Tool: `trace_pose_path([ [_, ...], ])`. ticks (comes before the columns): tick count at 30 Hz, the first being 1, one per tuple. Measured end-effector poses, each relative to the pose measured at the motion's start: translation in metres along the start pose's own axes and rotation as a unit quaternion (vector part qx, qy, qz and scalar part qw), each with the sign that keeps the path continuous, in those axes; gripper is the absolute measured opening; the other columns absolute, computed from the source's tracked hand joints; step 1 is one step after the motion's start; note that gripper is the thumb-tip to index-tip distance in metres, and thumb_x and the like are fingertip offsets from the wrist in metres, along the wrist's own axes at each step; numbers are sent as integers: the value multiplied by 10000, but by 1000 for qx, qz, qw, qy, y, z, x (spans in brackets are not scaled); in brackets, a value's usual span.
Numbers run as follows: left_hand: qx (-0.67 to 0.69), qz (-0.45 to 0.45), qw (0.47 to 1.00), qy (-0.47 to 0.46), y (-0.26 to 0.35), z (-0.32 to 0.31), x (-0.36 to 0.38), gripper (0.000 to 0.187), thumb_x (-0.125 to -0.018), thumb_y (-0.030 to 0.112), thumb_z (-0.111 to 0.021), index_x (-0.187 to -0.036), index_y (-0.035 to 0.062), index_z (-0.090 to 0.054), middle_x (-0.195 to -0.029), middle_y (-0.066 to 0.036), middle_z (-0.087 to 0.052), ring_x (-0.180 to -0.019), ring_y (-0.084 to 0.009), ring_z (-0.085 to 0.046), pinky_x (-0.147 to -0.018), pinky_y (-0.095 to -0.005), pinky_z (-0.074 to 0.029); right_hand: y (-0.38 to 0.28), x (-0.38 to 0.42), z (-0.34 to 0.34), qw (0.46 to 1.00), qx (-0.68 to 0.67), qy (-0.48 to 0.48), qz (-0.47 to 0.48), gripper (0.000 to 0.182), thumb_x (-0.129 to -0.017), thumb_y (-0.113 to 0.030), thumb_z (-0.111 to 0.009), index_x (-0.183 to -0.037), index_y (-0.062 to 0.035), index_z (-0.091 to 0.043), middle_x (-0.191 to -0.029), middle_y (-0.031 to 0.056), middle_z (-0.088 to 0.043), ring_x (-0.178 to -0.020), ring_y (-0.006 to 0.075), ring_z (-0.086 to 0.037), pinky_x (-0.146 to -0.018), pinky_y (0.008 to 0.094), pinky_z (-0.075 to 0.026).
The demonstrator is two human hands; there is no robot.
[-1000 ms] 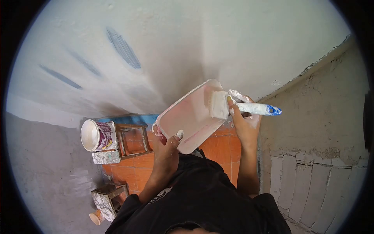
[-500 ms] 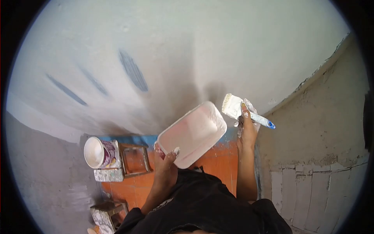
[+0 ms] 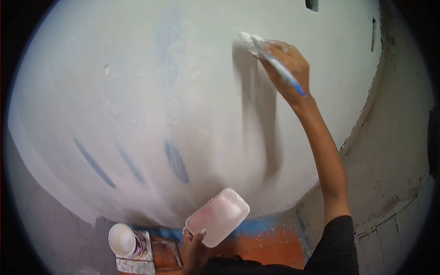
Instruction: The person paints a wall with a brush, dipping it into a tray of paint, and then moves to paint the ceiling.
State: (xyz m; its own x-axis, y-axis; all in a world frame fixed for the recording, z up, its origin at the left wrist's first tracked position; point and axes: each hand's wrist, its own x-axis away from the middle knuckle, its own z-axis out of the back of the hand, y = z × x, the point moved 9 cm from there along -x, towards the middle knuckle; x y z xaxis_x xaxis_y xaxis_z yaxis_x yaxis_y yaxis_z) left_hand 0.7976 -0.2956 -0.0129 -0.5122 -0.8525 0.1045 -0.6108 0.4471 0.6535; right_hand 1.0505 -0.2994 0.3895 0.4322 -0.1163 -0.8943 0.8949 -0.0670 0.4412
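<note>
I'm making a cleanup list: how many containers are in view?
2: the shallow tray in the left hand, and the bucket on the paint-spattered stool at lower left. Others could be hidden behind the body.

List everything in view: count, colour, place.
brush: 1, white with blue end, in right hand
tray: 1, white with pinkish tint, in left hand
bucket: 1, white and purple, on stool
stool: 1, brown with white-splashed top, lower left
wall: 1, whitish, ahead
streaks: 3, blue-grey, lower left of wall
slots: 2, dark, wall's upper right
side walls: 2, grey, left and right
band: 1, blue, wall foot
floor: 1, orange, bottom
right sleeve: 1, black, lower right
hands: 2, white-smeared; left low, right high
</note>
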Motion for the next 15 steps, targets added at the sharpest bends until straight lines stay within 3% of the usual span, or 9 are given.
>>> trace_pose_path([
  [4,-43,-9,999,1,-9,26,-16,612,-798,141,-667,-1345,4,-428,-1249,-153,-556,-1172,-275,-592,-976,-440,-524,-22,41,-26,997,35,-57,32,321,-787,-76,-615,-1087,-127,-716,-1030,83,-698,-907,279,-660,-714,380,-542],
  [8,-42,-5,999,-10,1,26,-24,603,-801,131,-658,-1342,-2,-429,-1239,-158,-561,-1143,-273,-610,-951,-434,-547,-78,124,-37,987,-13,-154,50,316,-768,-86,-630,-1075,-106,-703,-1061,50,-686,-842,229,-642,-636,324,-525],
  [9,-41,-3,999,-5,2,29,-25,602,-801,129,-658,-1342,-2,-429,-1238,-158,-561,-1140,-272,-612,-948,-433,-550,-87,135,-43,976,-37,-214,31,339,-762,-93,-642,-1096,-124,-698,-1077,46,-686,-866,229,-645,-666,330,-528],
  [11,-16,4,1000,-5,-1,22,-9,556,-797,57,-635,-1308,-12,-425,-1201,-164,-569,-1108,-265,-612,-950,-439,-541,-76,139,-26,964,-104,-243,-2,354,-755,-107,-664,-1107,-133,-694,-1077,46,-687,-873,243,-644,-717,352,-527],
  [13,1,5,1000,-7,4,22,-11,534,-796,20,-623,-1291,-17,-424,-1184,-166,-574,-1090,-265,-614,-949,-444,-537,-43,100,-20,975,-136,-176,-20,381,-748,-106,-673,-1127,-145,-691,-1069,58,-687,-904,274,-635,-769,372,-523],
  [15,7,-2,1000,-1,4,28,-15,531,-798,18,-621,-1290,-17,-423,-1186,-166,-574,-1086,-271,-617,-947,-450,-539,-5,41,-13,995,-62,-73,18,401,-748,-101,-663,-1146,-143,-691,-1055,69,-689,-916,308,-626,-785,379,-526],
])
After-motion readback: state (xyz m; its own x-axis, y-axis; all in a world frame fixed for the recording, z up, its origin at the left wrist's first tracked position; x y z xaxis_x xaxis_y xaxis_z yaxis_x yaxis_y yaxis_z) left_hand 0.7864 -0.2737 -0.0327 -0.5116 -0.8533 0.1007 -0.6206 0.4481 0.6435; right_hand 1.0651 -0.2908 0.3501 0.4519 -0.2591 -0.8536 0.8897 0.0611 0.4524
